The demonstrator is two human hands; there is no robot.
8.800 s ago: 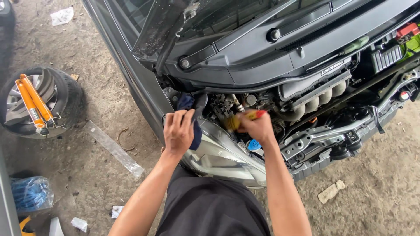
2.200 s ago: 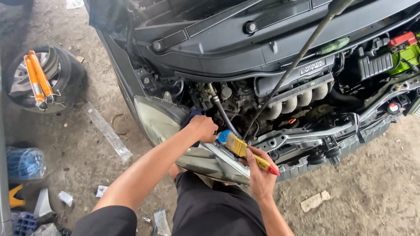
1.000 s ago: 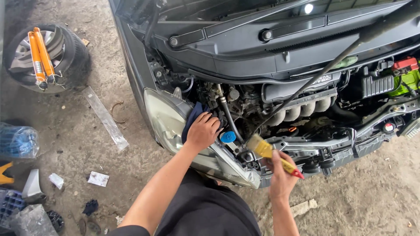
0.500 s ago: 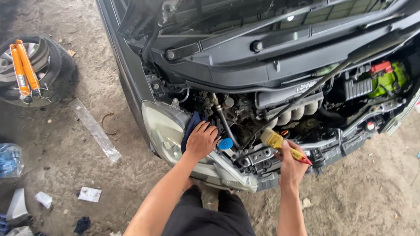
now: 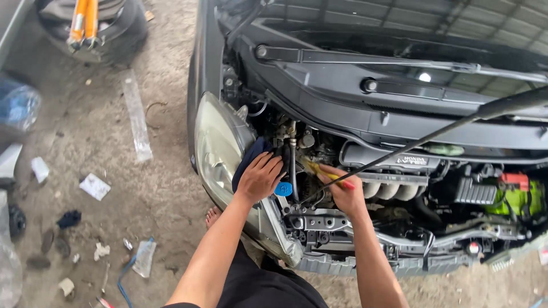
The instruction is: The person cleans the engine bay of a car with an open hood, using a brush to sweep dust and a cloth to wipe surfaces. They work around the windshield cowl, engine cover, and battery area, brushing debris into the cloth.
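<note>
Yellow-bristled brush with a red-tipped handle (image 5: 330,178) sits in the right hand (image 5: 344,193), fingers clenched around the handle, its bristle end pointing left into the engine bay toward the upright black hose (image 5: 293,171) near the front of the motor. Just left of that, the left hand (image 5: 260,178) lies palm-down with fingers spread and relaxed on a dark blue cloth (image 5: 249,159), which is draped over the inner edge of the clear plastic headlight (image 5: 216,145); the hand presses on the cloth rather than gripping it. A round blue filler cap (image 5: 283,189) shows just beside the left fingertips, between the two hands. A thin black prop rod (image 5: 434,134) slants from the lower middle of the bay up to the right, crossing above the right hand. Behind the hands runs the silver ribbed intake manifold (image 5: 394,185), and far right stands a bright green box (image 5: 514,201). On the dirty concrete floor (image 5: 154,194) at left lie paper scraps and a black tyre (image 5: 114,28) bearing orange tubes (image 5: 84,20).
</note>
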